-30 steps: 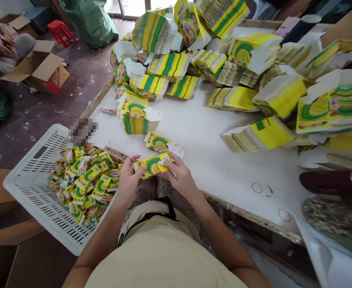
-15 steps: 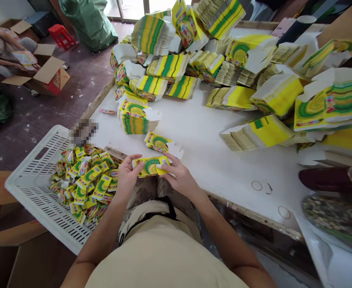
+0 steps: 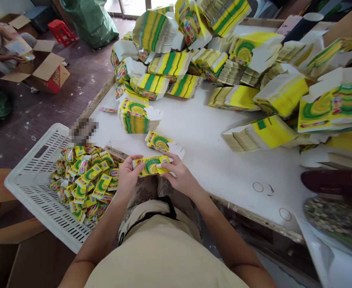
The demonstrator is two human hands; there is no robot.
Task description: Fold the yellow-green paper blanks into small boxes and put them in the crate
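Between my two hands, just off the table's near edge, is a small yellow and green printed carton (image 3: 150, 166). My left hand (image 3: 129, 173) pinches its left end. My right hand (image 3: 178, 175) grips the right end, with fingers at the end flap beside a barcode. Just beyond lies another flat yellow-green carton (image 3: 160, 142) with white flaps. Behind that stands a bundle of flat cartons (image 3: 136, 118). Left of my left hand, many closed cartons (image 3: 93, 178) fill part of a white plastic basket (image 3: 24, 170).
Stacks of flat cartons (image 3: 169, 66) are piled along the far side of the white table (image 3: 194, 124). Rubber bands (image 3: 284, 214) lie at the right. At far left, a person (image 3: 4, 44) handles a packet over an open cardboard box (image 3: 48, 70).
My hands hold the same carton in almost the same place. The view shifts slightly. The person at far left has moved the packet a little.
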